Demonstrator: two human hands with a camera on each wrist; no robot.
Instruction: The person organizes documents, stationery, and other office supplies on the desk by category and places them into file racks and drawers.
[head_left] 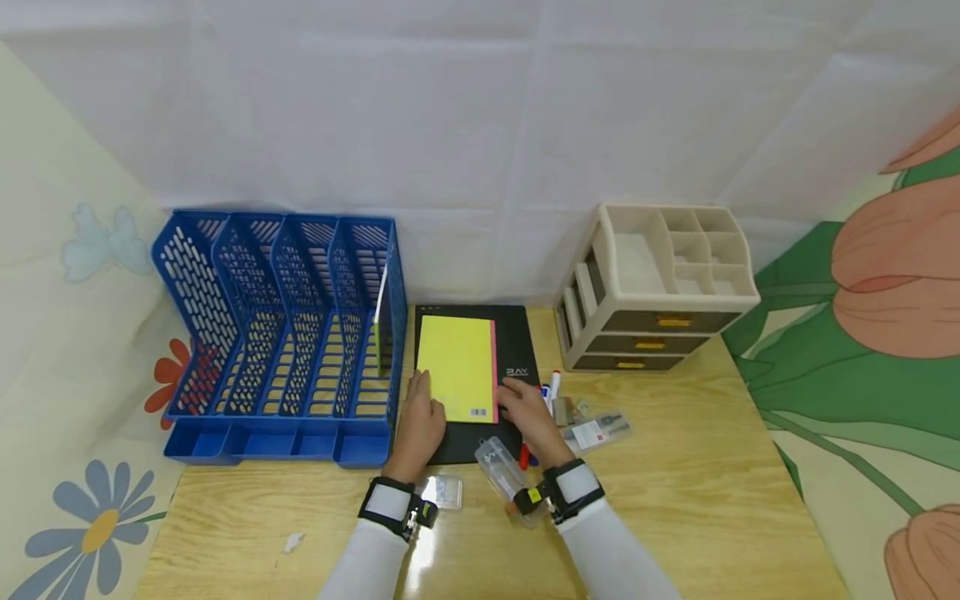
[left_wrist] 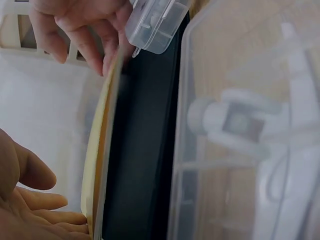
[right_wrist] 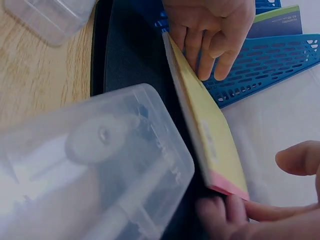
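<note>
Two bare hands of mine are at a yellow notebook (head_left: 456, 367), which lies on a black pad (head_left: 513, 329) between the blue file rack (head_left: 277, 443) and the beige drawer unit (head_left: 682, 293). My left hand (head_left: 417, 429) is at the notebook's left edge, fingers extended and touching it near the lower corner. My right hand (head_left: 534, 418) is at the opposite side, fingertips against the pink strip (head_left: 494, 371) and the thumb standing away from the cover, so neither hand pinches it; the wrist views are blurred there, and I cannot quite tell whether my right fingertips reach under the edge. A barcode (head_left: 478, 412) sits at the cover's lower right. Beneath my right wrist lies a long clear case (head_left: 504, 465), with a red marker (head_left: 523, 455) just beside it, and a smaller clear box (head_left: 448, 492) is near my left wrist. Beyond my right hand I see a red-capped marker (head_left: 555, 383) and a clear packet (head_left: 609, 428) on the wooden table (head_left: 690, 517). A thin booklet (head_left: 379, 333) stands upright in the rack's rightmost compartment, and a black band (head_left: 386, 504) circles my left wrist above a white sleeve (head_left: 366, 560)
</note>
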